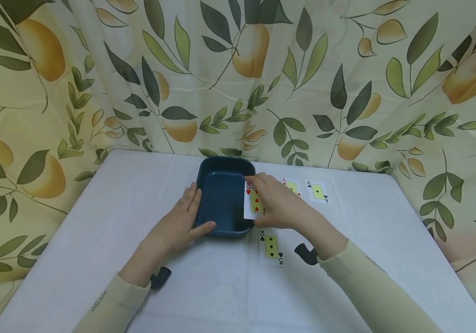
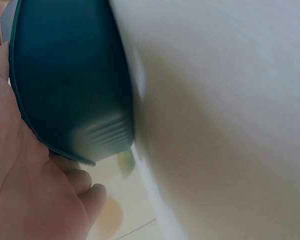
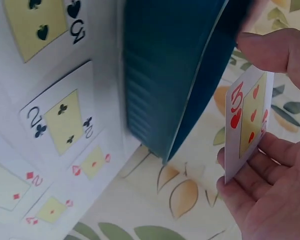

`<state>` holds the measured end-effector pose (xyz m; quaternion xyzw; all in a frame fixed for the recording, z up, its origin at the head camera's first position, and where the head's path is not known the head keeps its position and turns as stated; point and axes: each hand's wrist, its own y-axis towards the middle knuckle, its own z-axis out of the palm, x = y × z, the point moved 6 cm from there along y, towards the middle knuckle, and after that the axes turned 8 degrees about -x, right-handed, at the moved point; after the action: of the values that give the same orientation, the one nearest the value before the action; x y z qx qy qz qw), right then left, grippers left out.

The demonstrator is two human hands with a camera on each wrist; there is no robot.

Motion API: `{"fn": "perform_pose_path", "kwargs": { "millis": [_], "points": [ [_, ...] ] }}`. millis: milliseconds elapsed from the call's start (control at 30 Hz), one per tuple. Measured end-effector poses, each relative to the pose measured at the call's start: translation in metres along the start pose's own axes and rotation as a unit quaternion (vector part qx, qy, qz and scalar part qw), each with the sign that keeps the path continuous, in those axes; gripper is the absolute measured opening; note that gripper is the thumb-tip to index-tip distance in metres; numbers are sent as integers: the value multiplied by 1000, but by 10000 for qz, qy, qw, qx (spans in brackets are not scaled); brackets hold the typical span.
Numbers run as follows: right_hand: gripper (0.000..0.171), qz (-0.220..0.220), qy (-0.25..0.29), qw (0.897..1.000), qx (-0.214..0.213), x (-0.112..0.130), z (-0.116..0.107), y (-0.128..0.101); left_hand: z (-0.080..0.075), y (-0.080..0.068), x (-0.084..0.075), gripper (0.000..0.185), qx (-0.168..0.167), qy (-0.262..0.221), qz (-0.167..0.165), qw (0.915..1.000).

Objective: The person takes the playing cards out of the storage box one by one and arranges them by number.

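A dark blue rectangular tray (image 1: pixel 223 199) stands on the white-covered table. My left hand (image 1: pixel 175 226) lies along the tray's left side with its fingers straight, the thumb reaching over the near left corner. In the left wrist view the palm touches the tray's rim. My right hand (image 1: pixel 283 203) grips a three of hearts playing card (image 1: pixel 254 206) by its edges, above the tray's right side. That card is tilted, its face visible in the right wrist view too. Below the right hand lies a three of spades card (image 1: pixel 271 247), flat on the table.
Right of the tray lie an ace of diamonds (image 1: pixel 291 186) and a black ace (image 1: pixel 317 192). A two of clubs (image 3: pixel 62 117) and a two of diamonds (image 3: pixel 10 182) are among the cards in the right wrist view. A fruit-patterned curtain (image 1: pixel 238 92) hangs behind the table.
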<state>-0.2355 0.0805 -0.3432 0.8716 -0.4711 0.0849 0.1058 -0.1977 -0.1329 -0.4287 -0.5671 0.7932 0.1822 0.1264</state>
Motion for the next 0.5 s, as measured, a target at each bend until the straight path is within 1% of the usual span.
{"fn": "perform_pose_path", "kwargs": {
  "millis": [133, 500],
  "points": [
    [102, 39, -76, 10000, 51, -6, -1, -8, 2, 0, 2, 102, 67, 35, -40, 10000],
    [101, 246, -245, 9989, 317, -22, 1, -31, 2, -1, 3, 104, 94, 38, -26, 9999]
  ]
}}
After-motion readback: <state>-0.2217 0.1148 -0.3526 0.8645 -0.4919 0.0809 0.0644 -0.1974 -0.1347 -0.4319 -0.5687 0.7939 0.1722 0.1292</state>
